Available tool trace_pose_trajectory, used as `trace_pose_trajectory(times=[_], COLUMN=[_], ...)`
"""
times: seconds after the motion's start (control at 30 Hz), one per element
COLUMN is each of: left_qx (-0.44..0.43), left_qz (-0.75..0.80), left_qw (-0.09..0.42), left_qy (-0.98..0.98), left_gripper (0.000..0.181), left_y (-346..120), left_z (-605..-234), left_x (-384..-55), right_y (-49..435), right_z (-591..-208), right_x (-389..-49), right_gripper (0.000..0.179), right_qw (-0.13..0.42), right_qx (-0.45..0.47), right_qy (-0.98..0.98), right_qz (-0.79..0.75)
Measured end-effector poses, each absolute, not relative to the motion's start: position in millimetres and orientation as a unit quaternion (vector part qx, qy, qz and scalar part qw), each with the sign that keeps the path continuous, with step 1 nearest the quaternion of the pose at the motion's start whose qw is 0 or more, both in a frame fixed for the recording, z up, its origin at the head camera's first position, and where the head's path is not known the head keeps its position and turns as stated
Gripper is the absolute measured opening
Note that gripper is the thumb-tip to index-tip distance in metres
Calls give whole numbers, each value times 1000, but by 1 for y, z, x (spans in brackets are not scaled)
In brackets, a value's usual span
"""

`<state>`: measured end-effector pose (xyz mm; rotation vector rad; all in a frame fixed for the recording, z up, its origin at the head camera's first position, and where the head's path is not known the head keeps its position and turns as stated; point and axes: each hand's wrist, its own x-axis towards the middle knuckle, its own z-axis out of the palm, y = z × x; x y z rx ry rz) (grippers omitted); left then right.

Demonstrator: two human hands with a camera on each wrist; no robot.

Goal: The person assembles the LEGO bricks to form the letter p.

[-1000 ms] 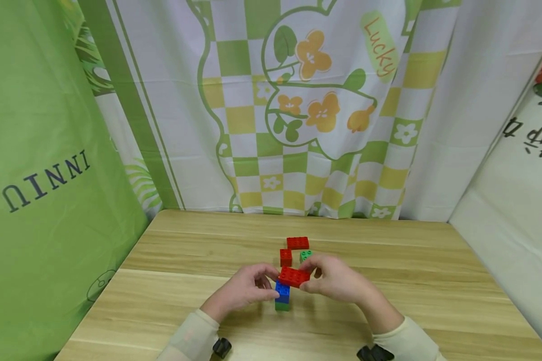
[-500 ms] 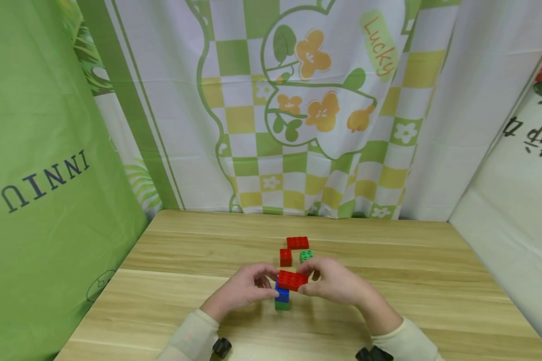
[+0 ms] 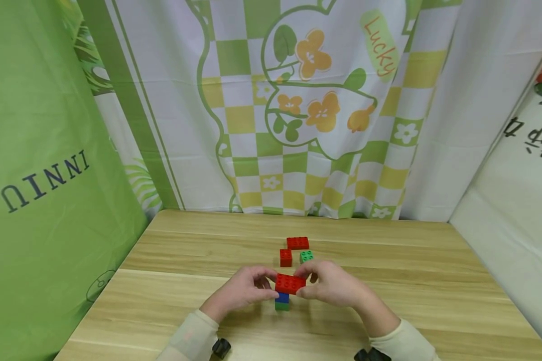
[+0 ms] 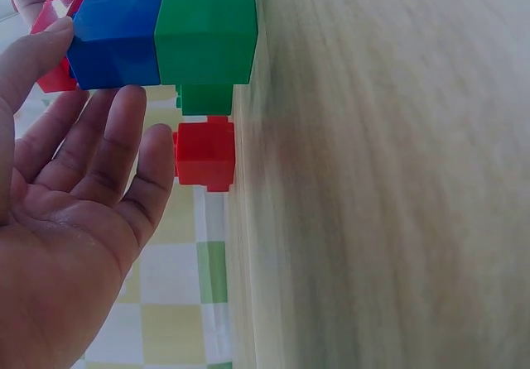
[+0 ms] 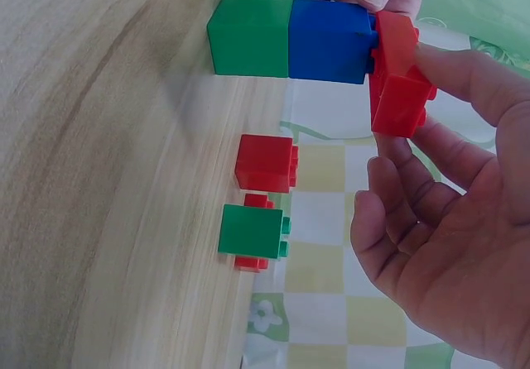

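A blue toy building brick stands on a green brick, making a short upright stack on the table. My left hand holds the blue brick near its top, with the thumb in front and fingers behind. Between thumb and fingers of my right hand is a long red brick, over the blue one and jutting out to the right. In the right wrist view the red brick sits slightly tilted against the blue studs, and some of those studs show in the gap.
Behind the stack lie a small red brick, a small green brick and another long red brick. The wooden table ends at a patterned curtain at the back.
My right hand has moved slightly left and toward me, bringing the long red brick over the blue brick and covering its top. The left hand has hardly moved.
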<state>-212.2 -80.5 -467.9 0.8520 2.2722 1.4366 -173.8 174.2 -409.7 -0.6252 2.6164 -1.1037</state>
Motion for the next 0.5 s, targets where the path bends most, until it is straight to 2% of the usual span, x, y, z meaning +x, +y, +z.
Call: trace_pose_trajectory(times=[0.5], left_qx=[311], left_qz=[499], left_qw=[158], left_qy=[793], left_gripper=[57], left_y=[-80], left_z=[-472], left_x=[-213], right_y=[174], right_z=[-411], right_x=[-175], right_gripper=[22], right_qw=[117], right_qx=[-221], right_qy=[895], right_qz=[-370])
